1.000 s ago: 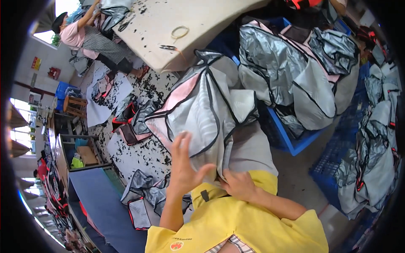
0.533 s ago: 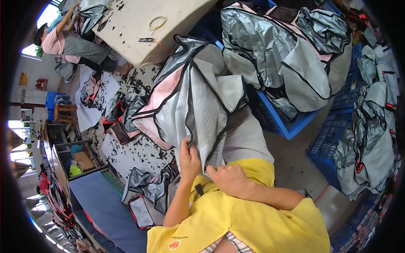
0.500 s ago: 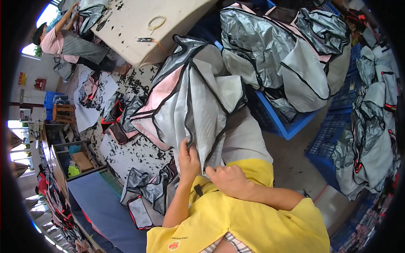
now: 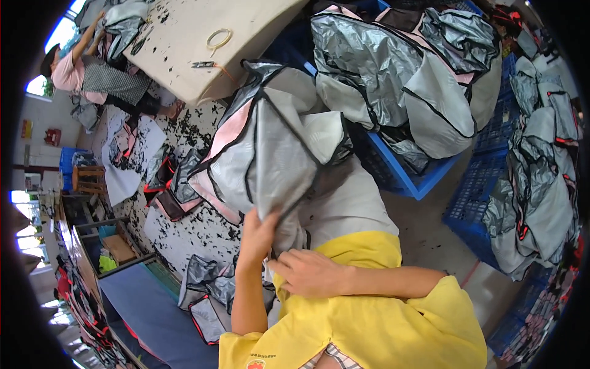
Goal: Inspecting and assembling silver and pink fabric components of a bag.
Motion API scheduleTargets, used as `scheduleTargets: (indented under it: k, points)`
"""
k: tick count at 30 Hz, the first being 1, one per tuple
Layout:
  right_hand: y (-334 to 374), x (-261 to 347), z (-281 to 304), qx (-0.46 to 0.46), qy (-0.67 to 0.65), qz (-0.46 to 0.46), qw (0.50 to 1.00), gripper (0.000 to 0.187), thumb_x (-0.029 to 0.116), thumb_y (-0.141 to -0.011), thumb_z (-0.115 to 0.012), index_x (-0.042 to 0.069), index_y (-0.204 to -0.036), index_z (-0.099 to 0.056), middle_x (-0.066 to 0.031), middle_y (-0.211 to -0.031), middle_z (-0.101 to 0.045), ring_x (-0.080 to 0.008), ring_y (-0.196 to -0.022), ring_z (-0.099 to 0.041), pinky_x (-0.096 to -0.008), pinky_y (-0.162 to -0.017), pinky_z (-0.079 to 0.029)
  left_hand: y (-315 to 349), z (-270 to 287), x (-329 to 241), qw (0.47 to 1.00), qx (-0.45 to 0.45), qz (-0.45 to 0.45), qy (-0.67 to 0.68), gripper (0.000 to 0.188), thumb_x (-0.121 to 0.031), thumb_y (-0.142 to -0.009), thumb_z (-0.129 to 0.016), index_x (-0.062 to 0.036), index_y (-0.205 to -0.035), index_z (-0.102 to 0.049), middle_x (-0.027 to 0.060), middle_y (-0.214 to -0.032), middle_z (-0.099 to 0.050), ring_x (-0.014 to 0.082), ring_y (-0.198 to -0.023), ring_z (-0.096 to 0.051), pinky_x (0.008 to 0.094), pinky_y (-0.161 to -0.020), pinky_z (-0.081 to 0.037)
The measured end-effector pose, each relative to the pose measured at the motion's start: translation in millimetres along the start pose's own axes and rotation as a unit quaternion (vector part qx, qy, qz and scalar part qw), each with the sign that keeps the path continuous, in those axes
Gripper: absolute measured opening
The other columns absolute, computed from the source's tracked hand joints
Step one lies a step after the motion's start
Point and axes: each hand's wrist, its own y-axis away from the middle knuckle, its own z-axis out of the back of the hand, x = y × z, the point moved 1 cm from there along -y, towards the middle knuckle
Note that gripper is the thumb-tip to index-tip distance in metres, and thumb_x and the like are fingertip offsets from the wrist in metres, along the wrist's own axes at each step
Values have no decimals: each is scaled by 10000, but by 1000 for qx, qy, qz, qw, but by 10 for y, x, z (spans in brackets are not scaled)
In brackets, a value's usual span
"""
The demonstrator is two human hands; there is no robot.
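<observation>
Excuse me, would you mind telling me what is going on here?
A person in a yellow top is handling a silver-grey fabric piece with black edging. The left hand holds its near part; the right hand is close by, its grip unclear. Similar pieces are heaped in a blue crate ahead to the right.

cloth piece (image 4: pixel 283 154): matt | piled pieces (image 4: pixel 365 61): glossy, crinkled | crate (image 4: pixel 404 177): plastic

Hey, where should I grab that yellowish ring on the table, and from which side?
Probably pinch the near rim of the yellowish ring from above, reaching from your side of the table, fingertip inside, thumb outside. It lies flat with an open middle. Mind the snips just nearer you.
</observation>
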Motion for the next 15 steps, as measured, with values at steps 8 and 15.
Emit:
scheduleTargets:
  k: [8, 15]
  points:
    - [130, -66, 360, -156, -220, 15, 963, 248, 133, -903, -755, 53, -1125, -681, -103, -1262, -620, -305, -1100, -642, -413, -921, -545, -308, 208, -365, 882, 69, -1, 466, 360, -130, -1023, -549, 82, -1290, -666, 190, -1255, -734, 292, -1123, -725, 407, -1027, -568]
    - [223, -152, 511, -190, -199, 16, 961, 213, 114, -914, -750, 51, -1105, -679, -99, -1237, -646, -304, -1043, -664, -419, -884, -554, -333, 62, -448, 884, 64, 27, 462, 343, -146, -1011, -574, 70, -1255, -680, 175, -1197, -752, 281, -1081, -736, 401, -982, -587]
